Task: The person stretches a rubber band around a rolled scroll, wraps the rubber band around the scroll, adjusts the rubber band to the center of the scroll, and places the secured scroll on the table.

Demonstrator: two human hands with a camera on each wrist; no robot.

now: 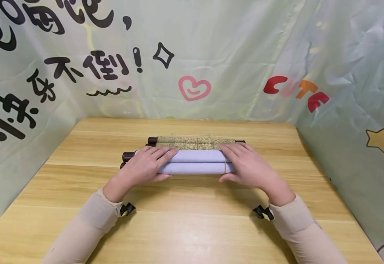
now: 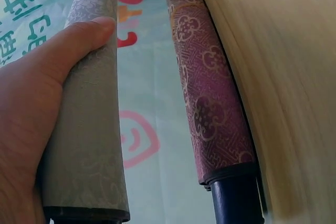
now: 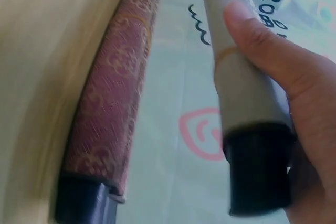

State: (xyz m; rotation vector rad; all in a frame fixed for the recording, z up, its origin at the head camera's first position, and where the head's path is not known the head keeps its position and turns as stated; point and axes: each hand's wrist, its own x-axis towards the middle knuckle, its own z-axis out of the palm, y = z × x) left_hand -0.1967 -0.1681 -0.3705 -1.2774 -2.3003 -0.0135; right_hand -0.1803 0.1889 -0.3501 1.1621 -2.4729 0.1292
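Both hands hold a pale lavender scroll that shows two parallel rolls in the head view. My left hand grips its left part, fingers over the top and thumb along the near side. Toward the other end my right hand grips it the same way, beside a thin tie. Right behind lies a beige patterned scroll, partly covered. In the left wrist view a maroon flowered scroll lies on the table, apart from the raised pale one; whether it belongs with the beige scroll, I cannot tell.
The scrolls are over the far half of a wooden table. Printed cloth walls close in the back and both sides. A black wrist device sits at the left cuff, and another at the right cuff.
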